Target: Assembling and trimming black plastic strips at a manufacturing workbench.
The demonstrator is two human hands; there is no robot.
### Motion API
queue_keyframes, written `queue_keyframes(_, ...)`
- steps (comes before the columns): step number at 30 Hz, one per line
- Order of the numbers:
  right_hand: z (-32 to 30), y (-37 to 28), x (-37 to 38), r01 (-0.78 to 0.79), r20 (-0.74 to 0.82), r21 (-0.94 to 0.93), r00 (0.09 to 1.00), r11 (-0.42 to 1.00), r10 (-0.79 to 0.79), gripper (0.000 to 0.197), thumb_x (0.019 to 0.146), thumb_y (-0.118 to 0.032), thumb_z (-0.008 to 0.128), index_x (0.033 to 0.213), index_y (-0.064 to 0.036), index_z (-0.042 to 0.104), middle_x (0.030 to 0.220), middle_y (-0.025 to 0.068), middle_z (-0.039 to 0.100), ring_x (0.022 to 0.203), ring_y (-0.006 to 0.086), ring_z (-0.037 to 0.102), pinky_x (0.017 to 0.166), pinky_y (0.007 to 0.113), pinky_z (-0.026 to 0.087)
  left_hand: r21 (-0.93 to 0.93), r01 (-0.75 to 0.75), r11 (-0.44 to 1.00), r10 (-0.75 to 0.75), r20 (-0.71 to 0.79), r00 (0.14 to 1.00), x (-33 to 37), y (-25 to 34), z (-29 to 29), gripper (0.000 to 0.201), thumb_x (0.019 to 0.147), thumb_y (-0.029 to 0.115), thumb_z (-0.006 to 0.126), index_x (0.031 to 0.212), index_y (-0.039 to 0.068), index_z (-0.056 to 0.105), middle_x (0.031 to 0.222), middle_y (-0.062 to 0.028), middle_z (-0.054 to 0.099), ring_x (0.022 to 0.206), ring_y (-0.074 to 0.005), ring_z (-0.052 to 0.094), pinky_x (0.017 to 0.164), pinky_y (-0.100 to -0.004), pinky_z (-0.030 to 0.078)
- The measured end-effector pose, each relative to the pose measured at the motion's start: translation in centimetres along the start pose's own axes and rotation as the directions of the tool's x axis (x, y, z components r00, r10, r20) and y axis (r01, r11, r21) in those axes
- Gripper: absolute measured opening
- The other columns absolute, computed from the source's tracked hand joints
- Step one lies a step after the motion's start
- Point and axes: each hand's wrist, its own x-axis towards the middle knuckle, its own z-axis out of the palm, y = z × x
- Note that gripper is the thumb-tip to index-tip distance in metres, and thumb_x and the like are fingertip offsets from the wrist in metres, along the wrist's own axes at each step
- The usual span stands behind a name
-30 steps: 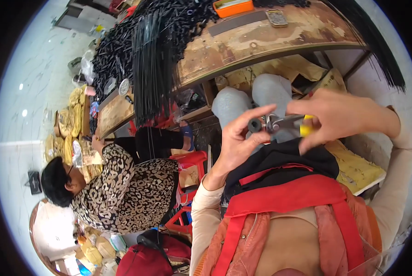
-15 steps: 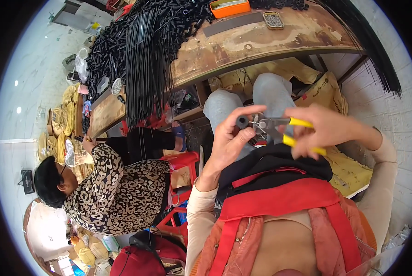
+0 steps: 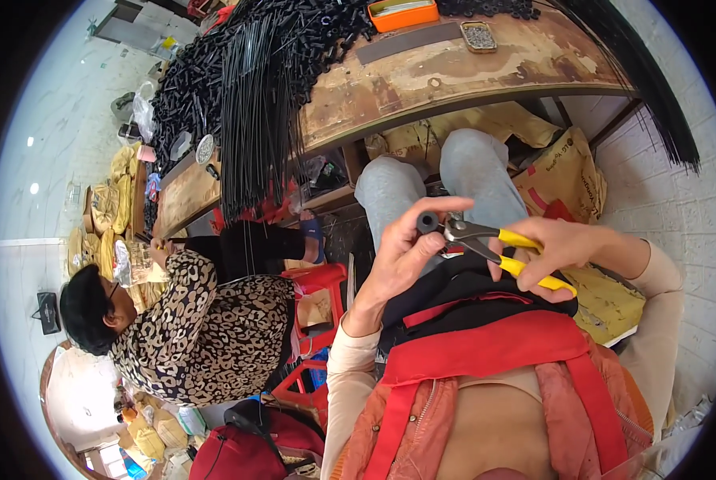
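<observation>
My left hand is closed round a short black tube, whose round end with a hole faces up between thumb and fingers. In my right hand are cutting pliers with yellow handles, the fingers wrapped about the grips, which stand apart. The dark metal head of the pliers points left, its jaws right beside the tube and my left thumb. Whether the jaws grip anything cannot be made out. Both hands are held above my lap, over a dark cloth.
Beyond my knees stands a worn wooden table. It bears a heap of black tubes, bundled black rods, an orange box and a small tray of metal bits. Left, a co-worker in a patterned top sits sideways.
The pliers have swung so their handles slope more toward me, and my right hand has come slightly lower. My left hand keeps the tube, shifted a little right and nearer me.
</observation>
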Motion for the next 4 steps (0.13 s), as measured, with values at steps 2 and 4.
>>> queue_keyframes(2, 1.17, -1.04, 0.16, -0.070, -0.121, -0.043, 0.991, 0.997, 0.064, 0.030, 0.083, -0.007, 0.061, 0.110, -0.0022, 0.048, 0.063, 0.0077, 0.059, 0.047, 0.0184, 0.060, 0.045, 0.030, 0.046, 0.016, -0.004, 1.000, 0.003, 0.068, 0.998, 0.23, -0.02, -0.30, 0.061, 0.093, 0.051, 0.055, 0.126, 0.000, 0.055, 0.106, -0.0004, 0.059, 0.084, -0.0036, 0.050, 0.067, -0.0187, 0.040)
queue_keyframes(4, 0.41, -0.92, 0.20, -0.025, -0.288, -0.931, 0.663, 0.364, -0.691, 0.036, 0.083, -0.016, 0.066, 0.111, -0.0051, 0.048, 0.062, 0.0063, 0.059, 0.051, 0.0206, 0.063, 0.046, 0.031, 0.048, 0.119, 0.005, 0.993, -0.001, -0.034, 0.999, 0.74, -0.29, -0.66, 0.055, 0.097, 0.046, 0.052, 0.130, 0.003, 0.053, 0.110, -0.0016, 0.058, 0.088, -0.0088, 0.053, 0.075, -0.0213, 0.043)
